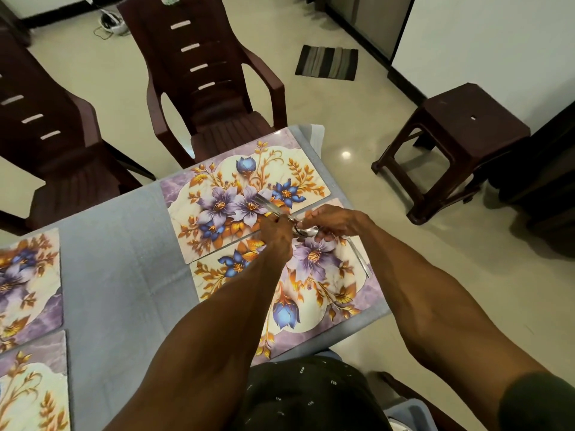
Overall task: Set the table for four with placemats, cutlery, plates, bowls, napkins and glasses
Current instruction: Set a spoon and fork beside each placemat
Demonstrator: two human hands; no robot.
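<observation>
Several floral placemats lie on the grey tablecloth (124, 259): a far right placemat (217, 188), a near right placemat (317, 293), and two at the left edge (25, 275) (31, 387). My left hand (277, 234) and my right hand (336, 220) meet over the seam between the two right mats, both holding a bundle of steel cutlery. A fork (267, 205) sticks out beyond my left hand. Spoon bowls (306, 232) show between the hands, and handles (361, 259) trail down under my right hand.
Two dark brown plastic chairs (214, 88) (46, 135) stand at the table's far side. A brown plastic stool (451, 144) is on the floor to the right, and a striped doormat (326, 62) lies beyond it. The table's right edge is just past the mats.
</observation>
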